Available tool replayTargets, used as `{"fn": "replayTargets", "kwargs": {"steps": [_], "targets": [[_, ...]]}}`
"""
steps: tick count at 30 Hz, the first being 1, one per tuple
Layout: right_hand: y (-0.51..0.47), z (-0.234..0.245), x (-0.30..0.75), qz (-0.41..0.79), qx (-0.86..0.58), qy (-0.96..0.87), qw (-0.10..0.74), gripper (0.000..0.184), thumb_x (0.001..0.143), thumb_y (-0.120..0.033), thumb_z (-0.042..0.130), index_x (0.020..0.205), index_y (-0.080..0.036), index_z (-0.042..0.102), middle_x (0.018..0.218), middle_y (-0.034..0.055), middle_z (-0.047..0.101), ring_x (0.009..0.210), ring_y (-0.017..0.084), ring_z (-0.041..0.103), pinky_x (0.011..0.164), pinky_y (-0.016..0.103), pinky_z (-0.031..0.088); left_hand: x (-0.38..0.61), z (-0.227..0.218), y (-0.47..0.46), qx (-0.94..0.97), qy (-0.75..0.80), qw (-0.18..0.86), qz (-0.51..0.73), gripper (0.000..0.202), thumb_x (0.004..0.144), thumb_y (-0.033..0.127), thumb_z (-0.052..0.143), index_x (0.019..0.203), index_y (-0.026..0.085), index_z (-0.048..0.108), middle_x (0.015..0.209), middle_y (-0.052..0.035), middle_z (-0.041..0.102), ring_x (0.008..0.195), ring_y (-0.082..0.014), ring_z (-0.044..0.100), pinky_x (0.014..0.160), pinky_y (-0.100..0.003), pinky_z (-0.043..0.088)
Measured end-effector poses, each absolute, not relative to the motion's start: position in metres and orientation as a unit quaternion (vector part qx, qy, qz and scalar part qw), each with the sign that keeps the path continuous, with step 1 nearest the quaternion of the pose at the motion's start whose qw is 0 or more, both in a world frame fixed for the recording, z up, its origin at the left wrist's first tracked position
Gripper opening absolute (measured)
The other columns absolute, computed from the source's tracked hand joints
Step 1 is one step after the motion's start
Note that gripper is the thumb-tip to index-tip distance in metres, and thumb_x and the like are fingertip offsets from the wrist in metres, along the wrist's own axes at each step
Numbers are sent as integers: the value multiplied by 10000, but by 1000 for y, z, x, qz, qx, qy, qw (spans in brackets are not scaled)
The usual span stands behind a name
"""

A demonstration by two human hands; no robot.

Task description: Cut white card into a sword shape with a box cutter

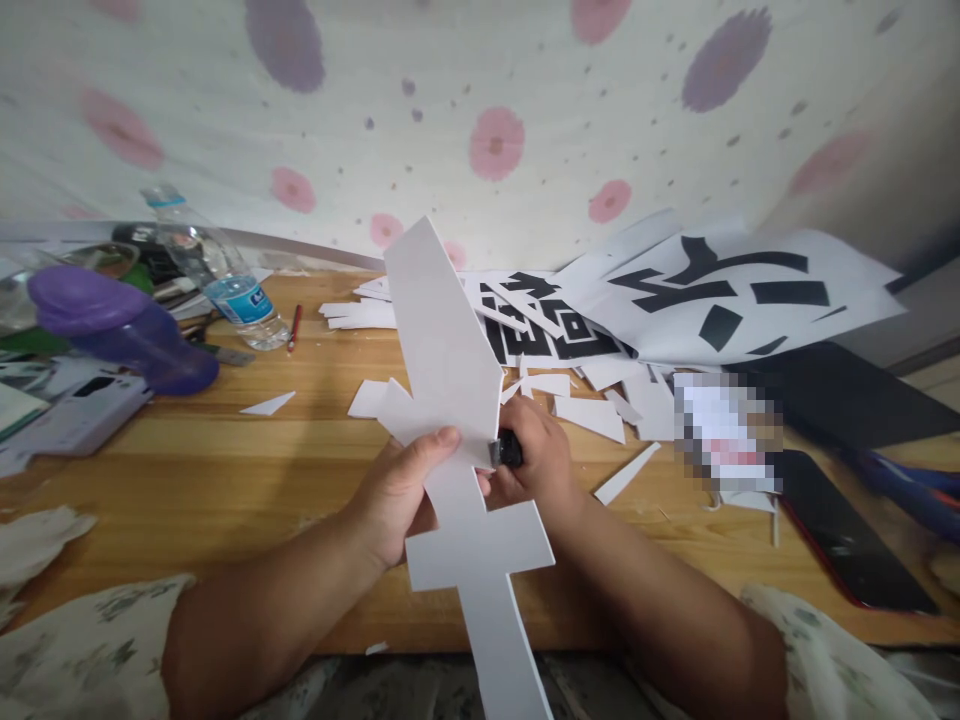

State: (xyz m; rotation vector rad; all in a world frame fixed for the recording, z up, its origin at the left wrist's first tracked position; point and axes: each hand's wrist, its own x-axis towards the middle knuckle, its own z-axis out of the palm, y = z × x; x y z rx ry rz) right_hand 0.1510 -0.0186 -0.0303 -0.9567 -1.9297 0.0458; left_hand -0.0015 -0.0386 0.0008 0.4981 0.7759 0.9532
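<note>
A white foam board cut-out (446, 345) with angular arms stands tilted up in front of me, its lower end running past the bottom of the view. My left hand (409, 480) grips it at the narrow middle, thumb flat on the front and fingers behind. On the other side, my right hand (541, 450) is closed around a small black cutter (508, 448). The cutter's grey metal end meets the board's right edge. Part of the right hand's fingers is hidden behind the board.
White offcuts (592, 415) lie across the wooden table (300, 540). Behind are sheets with bold black characters (720, 290). A water bottle (240, 290), a red pen (295, 328) and a purple bottle (127, 325) stand or lie left; a phone (847, 530) lies right.
</note>
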Motion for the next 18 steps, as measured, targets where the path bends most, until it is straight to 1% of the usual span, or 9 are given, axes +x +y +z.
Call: {"fn": "replayTargets", "kwargs": {"steps": [3, 6, 9, 12, 18], "targets": [[-18, -27, 152, 7, -395, -781, 483, 221, 606, -130, 462, 793, -243, 432, 672, 5, 547, 605, 190, 507, 540, 294, 378, -2, -3, -40, 242, 356, 785, 445, 399, 523, 422, 863, 713, 131, 668, 557, -23, 678, 454, -130, 607, 433, -208, 481], [-16, -26, 152, -2, -405, -774, 488, 218, 618, -108, 458, 784, -243, 418, 667, 0, 535, 607, 183, 496, 547, 285, 373, -3, -6, -41, 255, 362, 786, 432, 435, 510, 456, 869, 736, 139, 674, 540, -20, 676, 437, -137, 611, 391, -198, 465], [-15, -26, 154, 0, -419, -762, 494, 205, 636, -97, 467, 766, -243, 407, 653, -10, 510, 607, 176, 478, 548, 275, 357, -3, -5, -43, 264, 377, 783, 418, 457, 489, 477, 879, 716, 145, 661, 505, -18, 664, 413, -132, 599, 361, -179, 439], [-13, -26, 156, 11, -437, -750, 497, 196, 638, -97, 468, 744, -243, 390, 644, -20, 492, 592, 165, 456, 548, 268, 338, -2, -4, -46, 266, 382, 786, 406, 457, 487, 483, 880, 696, 151, 646, 497, -16, 665, 408, -129, 599, 359, -174, 442], [-12, -25, 160, 32, -467, -729, 500, 176, 639, -110, 465, 743, -240, 407, 660, -15, 514, 592, 160, 449, 562, 272, 334, -2, -3, -46, 270, 394, 792, 381, 477, 462, 492, 881, 707, 153, 651, 483, -15, 663, 411, -147, 612, 364, -191, 461]]}}
